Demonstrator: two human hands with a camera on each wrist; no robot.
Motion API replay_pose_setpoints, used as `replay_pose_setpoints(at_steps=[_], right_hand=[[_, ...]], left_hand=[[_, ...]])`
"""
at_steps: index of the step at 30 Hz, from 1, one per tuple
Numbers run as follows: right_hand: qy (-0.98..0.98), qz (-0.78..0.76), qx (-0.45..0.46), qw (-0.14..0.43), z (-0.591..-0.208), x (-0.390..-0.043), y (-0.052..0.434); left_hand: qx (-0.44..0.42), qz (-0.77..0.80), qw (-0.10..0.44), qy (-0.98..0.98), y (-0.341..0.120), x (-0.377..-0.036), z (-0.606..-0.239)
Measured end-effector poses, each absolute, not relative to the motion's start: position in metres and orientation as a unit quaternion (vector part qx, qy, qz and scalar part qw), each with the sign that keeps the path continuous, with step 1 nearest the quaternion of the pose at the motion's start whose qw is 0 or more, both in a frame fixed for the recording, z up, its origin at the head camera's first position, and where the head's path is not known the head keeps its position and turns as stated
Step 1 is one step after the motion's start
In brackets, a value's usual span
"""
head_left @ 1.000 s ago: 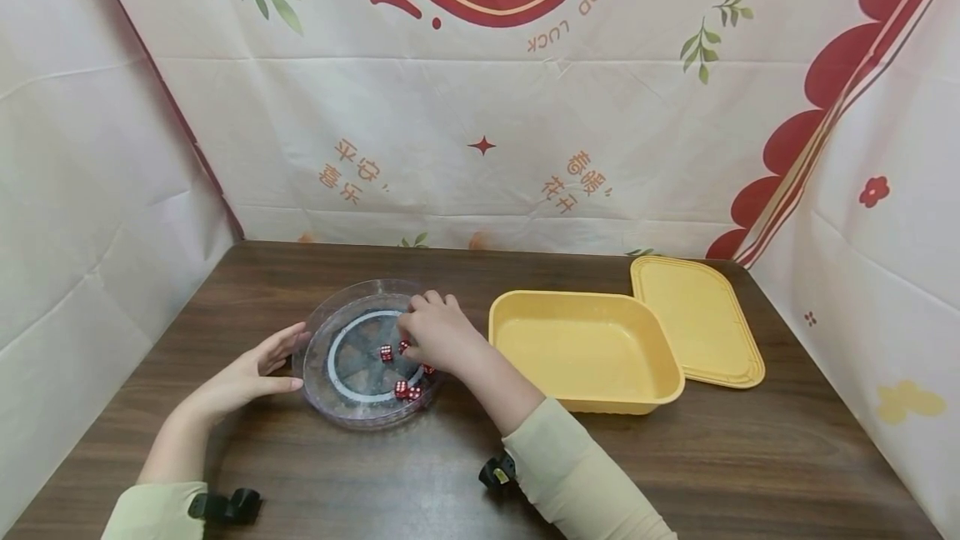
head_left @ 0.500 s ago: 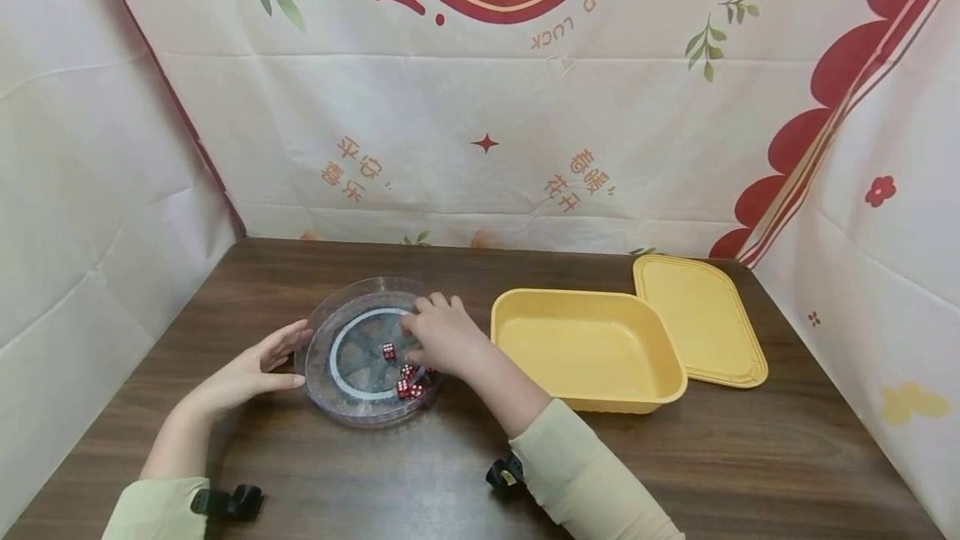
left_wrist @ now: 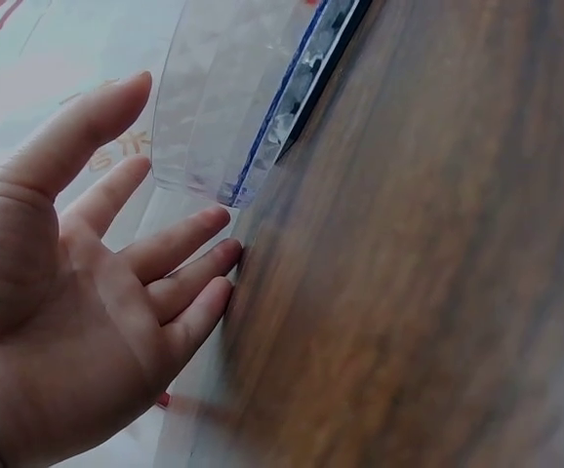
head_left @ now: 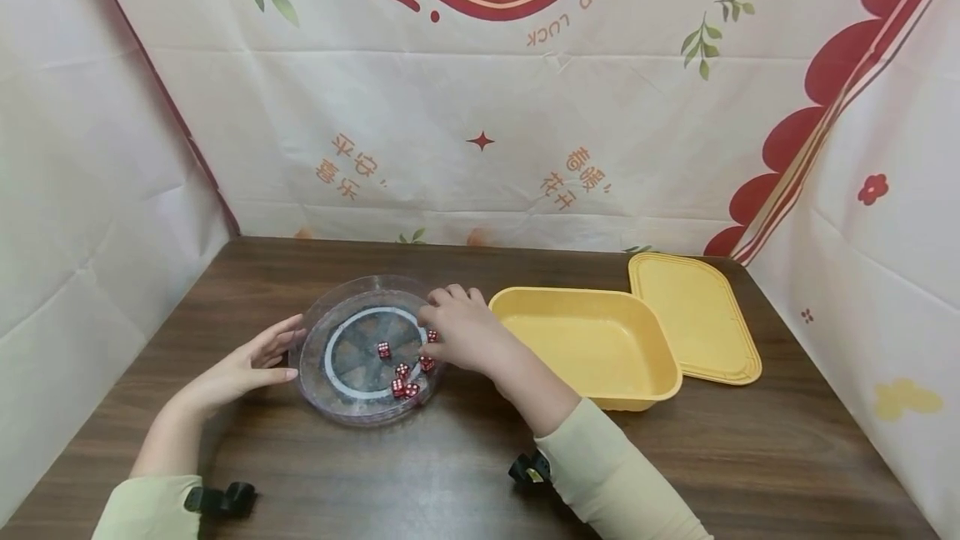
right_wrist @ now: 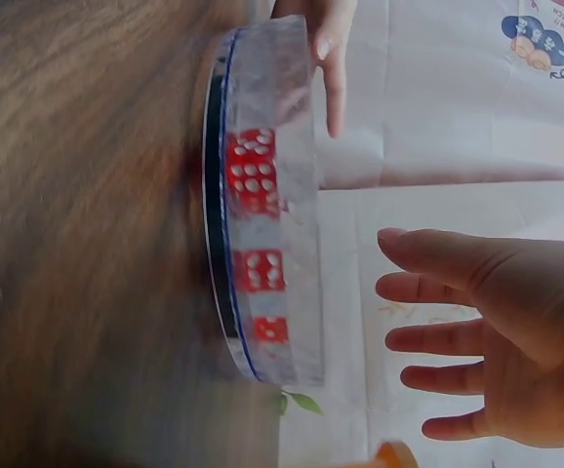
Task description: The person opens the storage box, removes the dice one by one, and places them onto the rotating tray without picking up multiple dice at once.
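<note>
A clear round dish (head_left: 322,394) with a white ring on its dark base sits left of centre on the table. Several red dice (head_left: 397,388) with white pips lie in it, mostly toward its right side; the dish wall shows them from the side in the right wrist view. Beside the left wall is my left hand (head_left: 251,365), fingers spread and thumb forward; whether its fingertips touch the wall I cannot tell. Above the right rim hovers my right hand (head_left: 468,330), its fingers extended and holding nothing in the right wrist view (right_wrist: 516,331).
Right of the dish stands a yellow rectangular box (head_left: 585,348) with nothing seen inside. A flat yellow lid (head_left: 697,319) lies behind it, partly hidden by the box. White printed cloth (head_left: 480,90) closes off the back and both sides of the brown table (head_left: 375,482).
My right hand has drawn back to the right from over the dice, baring more of them near the right wall. One die has shifted toward the front. My left hand stays in place.
</note>
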State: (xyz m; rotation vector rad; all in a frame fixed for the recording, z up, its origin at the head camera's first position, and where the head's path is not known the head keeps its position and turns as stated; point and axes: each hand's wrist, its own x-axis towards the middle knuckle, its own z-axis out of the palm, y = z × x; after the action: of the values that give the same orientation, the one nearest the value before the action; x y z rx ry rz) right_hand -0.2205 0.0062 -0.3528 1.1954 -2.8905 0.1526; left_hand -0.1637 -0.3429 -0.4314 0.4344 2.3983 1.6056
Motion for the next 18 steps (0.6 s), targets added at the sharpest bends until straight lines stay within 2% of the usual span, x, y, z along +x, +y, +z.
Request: replay_pose_setpoints(at_steps=[18], right_hand=[[-0.921,0.068,0.383,0.028,-0.328,-0.223,0.071]], left_hand=[[0.115,0.481,0.138,0.858,-0.345,-0.169,-0.401]])
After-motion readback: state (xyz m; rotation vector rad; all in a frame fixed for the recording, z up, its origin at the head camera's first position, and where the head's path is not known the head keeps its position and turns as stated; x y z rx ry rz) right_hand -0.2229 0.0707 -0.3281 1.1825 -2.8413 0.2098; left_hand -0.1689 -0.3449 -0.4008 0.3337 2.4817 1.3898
